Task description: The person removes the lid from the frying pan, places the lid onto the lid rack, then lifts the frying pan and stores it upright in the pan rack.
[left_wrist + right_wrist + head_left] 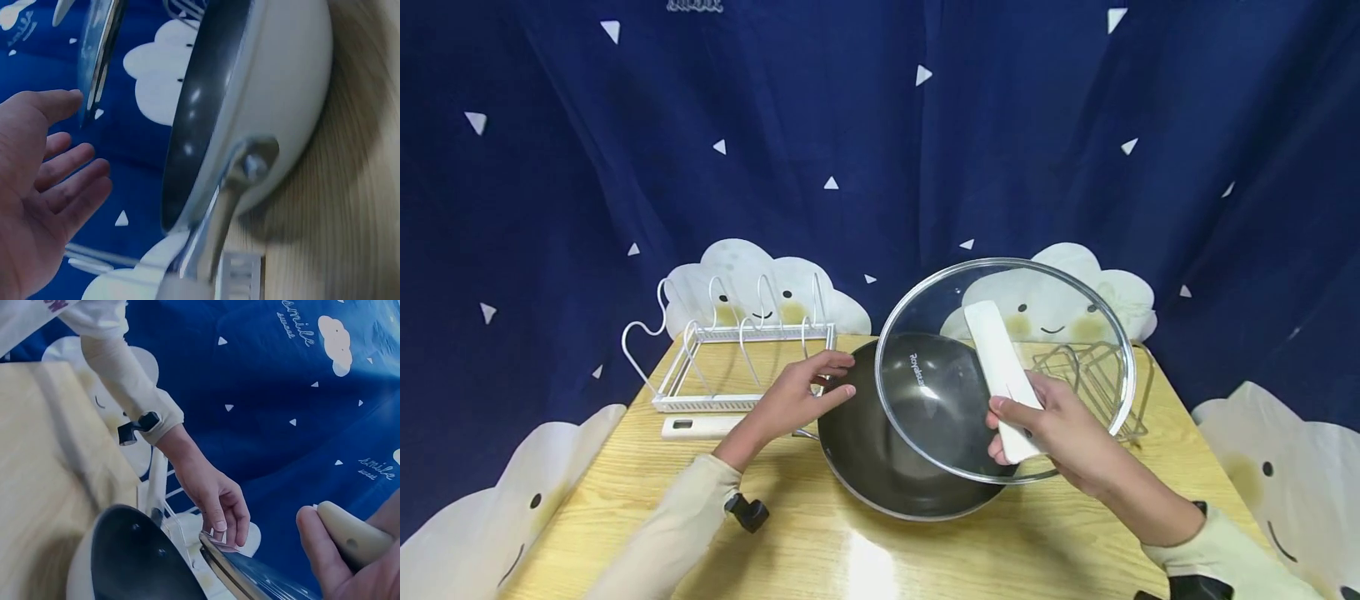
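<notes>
My right hand (pixel 1067 429) grips the long cream handle (pixel 996 342) of a clear glass lid (pixel 925 433) with a metal rim. Tilted, the lid is held up over the right part of a dark-lined wok (pixel 857 458). In the left wrist view the wok's pale outer wall (pixel 287 81) and its handle bracket (pixel 253 162) show beside the hand. My left hand (pixel 797 396) hovers over the wok's left edge, fingers apart and holding nothing. From the right wrist the lid's rim (pixel 225 569) appears close to the left fingertips.
A white wire rack (pixel 707 403) stands at the back left, with the wok's cream handle (pixel 700 427) in front of it. A smaller metal wire rack (pixel 1138 392) sits at the right, partly behind the lid. A dark blue curtain (pixel 820 100) hangs behind the wooden table (pixel 790 550).
</notes>
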A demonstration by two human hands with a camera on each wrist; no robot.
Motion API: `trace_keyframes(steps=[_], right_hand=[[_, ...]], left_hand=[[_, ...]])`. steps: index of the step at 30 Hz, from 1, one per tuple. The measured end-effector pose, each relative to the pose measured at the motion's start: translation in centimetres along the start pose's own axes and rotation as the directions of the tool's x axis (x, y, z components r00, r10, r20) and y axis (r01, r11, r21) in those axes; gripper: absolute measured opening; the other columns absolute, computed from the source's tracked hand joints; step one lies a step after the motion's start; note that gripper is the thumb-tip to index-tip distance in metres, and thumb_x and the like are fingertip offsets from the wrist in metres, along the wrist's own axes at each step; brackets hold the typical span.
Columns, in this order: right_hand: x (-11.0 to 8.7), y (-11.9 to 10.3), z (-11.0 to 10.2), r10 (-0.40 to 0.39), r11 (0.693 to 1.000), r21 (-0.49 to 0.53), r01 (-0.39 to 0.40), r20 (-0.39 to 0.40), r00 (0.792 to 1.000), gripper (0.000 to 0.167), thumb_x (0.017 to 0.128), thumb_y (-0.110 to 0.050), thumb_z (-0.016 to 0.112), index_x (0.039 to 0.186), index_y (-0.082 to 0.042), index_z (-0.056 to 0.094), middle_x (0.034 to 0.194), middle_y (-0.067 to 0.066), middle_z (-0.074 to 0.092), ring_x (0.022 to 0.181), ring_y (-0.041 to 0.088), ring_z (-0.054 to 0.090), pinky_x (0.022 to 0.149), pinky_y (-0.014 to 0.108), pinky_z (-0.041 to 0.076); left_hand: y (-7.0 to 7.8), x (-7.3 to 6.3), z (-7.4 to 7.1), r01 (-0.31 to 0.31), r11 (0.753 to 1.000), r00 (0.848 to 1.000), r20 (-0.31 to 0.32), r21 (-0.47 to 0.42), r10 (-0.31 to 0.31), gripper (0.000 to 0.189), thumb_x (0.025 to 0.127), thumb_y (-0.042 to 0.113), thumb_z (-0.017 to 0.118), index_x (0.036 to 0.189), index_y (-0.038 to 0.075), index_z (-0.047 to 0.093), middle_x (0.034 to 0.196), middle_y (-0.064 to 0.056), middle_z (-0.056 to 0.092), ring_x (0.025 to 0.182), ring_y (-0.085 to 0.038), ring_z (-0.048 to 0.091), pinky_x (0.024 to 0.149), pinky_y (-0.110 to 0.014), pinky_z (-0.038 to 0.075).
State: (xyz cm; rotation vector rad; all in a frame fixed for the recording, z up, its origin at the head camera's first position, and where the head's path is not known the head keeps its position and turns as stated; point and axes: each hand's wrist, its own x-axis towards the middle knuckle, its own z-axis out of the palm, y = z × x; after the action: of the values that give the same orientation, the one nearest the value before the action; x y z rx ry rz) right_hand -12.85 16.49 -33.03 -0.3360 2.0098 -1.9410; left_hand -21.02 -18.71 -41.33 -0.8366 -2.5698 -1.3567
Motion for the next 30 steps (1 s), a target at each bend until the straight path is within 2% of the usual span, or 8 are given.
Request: trace_keyframes(steps=[7,12,16,23,30], right_hand=[[-1.2,-1.2,-2.0,-0.032,0.999,-0.042,0.032,0.005,0.999,0.029,0.104,-0.006,0.057,0.121,0.01,0.041,0.087,0.013,0.062,0.063,0.026,0.07,0.061,0.042,0.061],[-1.8,-2.1,-3.6,-0.032,0.996,-0.084,0.03,-0.026,0.999,0.027,0.104,-0.006,0.056,0.12,0.009,0.041,0.089,0.013,0.062,0.062,0.027,0.069,0.06,0.04,0.06],[-2.1,-2.5,-4.6,-0.02,0.991,-0.133,0.013,-0.049,0.999,0.031,0.104,-0.007,0.056,0.123,0.011,0.039,0.09,0.013,0.061,0.063,0.029,0.069,0.06,0.041,0.06],[-2.6,-2.4,-5.9,-0.031,0.99,-0.139,0.022,-0.058,0.998,0.028,0.103,-0.004,0.056,0.123,0.012,0.042,0.089,0.012,0.063,0.062,0.027,0.069,0.059,0.041,0.06],[-3.3,-2.6,-7.6,-0.023,0.985,-0.173,0.006,-0.1,0.995,0.031,0.103,-0.003,0.055,0.125,0.013,0.04,0.088,0.011,0.064,0.062,0.027,0.069,0.057,0.04,0.06]], left_hand=[[0.6,2.2,1.7,-0.005,1.0,1.0,-0.013,-0.015,0.005,0.047,0.094,0.021,0.075,0.136,0.007,0.059,0.134,-0.009,0.065,0.12,-0.032,0.065,0.097,-0.052,0.053],[1.1,3.9,2.8,-0.008,0.999,1.0,-0.006,-0.037,0.008,0.044,0.094,0.023,0.075,0.134,0.011,0.06,0.134,-0.009,0.065,0.12,-0.025,0.066,0.1,-0.046,0.052],[1.4,5.0,3.6,-0.01,0.999,1.0,0.014,-0.042,0.01,0.043,0.094,0.021,0.075,0.132,0.008,0.061,0.131,-0.012,0.067,0.119,-0.025,0.066,0.101,-0.043,0.051],[1.7,6.6,5.0,-0.023,0.998,0.998,0.057,-0.05,0.026,0.052,0.093,0.02,0.075,0.141,0.009,0.06,0.139,-0.007,0.064,0.122,-0.023,0.065,0.104,-0.037,0.05],[2.4,8.3,6.2,-0.034,0.999,0.991,0.129,-0.03,0.038,0.055,0.094,0.028,0.076,0.143,0.01,0.059,0.142,-0.005,0.062,0.126,-0.02,0.063,0.107,-0.035,0.047]])
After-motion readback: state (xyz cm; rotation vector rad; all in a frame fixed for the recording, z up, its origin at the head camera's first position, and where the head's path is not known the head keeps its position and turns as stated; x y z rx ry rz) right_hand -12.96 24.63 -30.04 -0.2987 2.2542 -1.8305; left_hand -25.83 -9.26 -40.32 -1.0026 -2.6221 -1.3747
